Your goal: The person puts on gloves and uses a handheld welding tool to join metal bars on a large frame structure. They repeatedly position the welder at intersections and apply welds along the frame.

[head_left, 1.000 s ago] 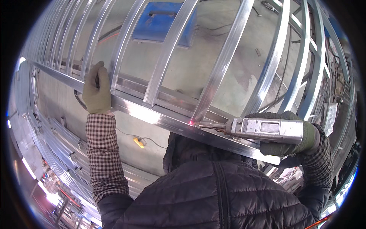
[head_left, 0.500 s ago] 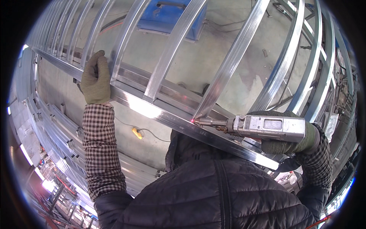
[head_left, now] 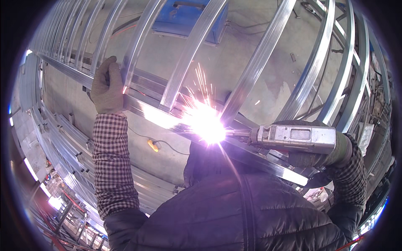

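My right hand (head_left: 320, 160), in a green glove, is closed around a silver handheld welding gun (head_left: 298, 139). The gun's nozzle points left at the joint between a shiny metal rail (head_left: 281, 168) and an upright square bar (head_left: 260, 62). A blinding white-violet flare (head_left: 206, 123) with flying sparks covers that joint, so the nozzle's very tip is hidden. Further left, my gloved left hand (head_left: 108, 93) grips the same rail beside another bar (head_left: 136, 48). Its fingers are pressed together over the rail, with the far side of the grip out of sight.
Parallel metal bars run across the frame from left to right. Beyond them a blue box (head_left: 188, 21) stands on the floor. A yellow object with a cable (head_left: 153, 145) lies below the rail. Stacked metal profiles (head_left: 69, 140) fill the left side.
A small red light spot at the joint has become a bright welding flare with sparks. Both hands and the gun stay almost in place; the view has shifted slightly.
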Demonstrator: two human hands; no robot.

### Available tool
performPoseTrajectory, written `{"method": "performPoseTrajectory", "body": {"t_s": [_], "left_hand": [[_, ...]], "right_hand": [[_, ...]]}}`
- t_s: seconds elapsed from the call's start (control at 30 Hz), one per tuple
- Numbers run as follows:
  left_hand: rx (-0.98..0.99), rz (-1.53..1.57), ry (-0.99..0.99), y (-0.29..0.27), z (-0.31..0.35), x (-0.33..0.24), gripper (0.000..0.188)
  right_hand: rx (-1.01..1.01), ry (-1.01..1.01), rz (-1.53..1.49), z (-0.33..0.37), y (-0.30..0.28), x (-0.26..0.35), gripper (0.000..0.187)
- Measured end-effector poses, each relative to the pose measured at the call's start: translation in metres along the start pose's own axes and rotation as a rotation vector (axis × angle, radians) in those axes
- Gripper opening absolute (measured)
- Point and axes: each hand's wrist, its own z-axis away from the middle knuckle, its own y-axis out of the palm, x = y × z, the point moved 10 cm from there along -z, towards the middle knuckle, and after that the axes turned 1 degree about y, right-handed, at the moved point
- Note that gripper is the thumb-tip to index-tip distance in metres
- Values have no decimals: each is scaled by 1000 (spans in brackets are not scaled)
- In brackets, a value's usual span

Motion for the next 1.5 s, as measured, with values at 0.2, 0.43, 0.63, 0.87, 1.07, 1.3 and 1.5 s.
{"method": "performPoseTrajectory", "body": {"t_s": [0.2,0.43,0.63,0.87,1.07,1.3,1.5], "left_hand": [[5,-86,38,0,-3,-1,37],[25,-44,-22,1,-3,2,37],[14,-87,44,2,0,-9,40],[6,-40,33,1,-2,-3,42],[10,-4,47,1,-5,1,40],[23,-47,42,2,-2,-5,37],[14,-52,31,1,-2,-4,43]], "right_hand": [[25,-11,30,-8,4,7,45],[59,-17,53,-23,8,18,45],[79,-22,67,-26,11,20,46],[89,-11,74,-28,10,21,47],[98,-6,82,-31,11,23,47],[108,4,91,-30,12,22,48],[112,21,96,-25,10,22,48]]}}
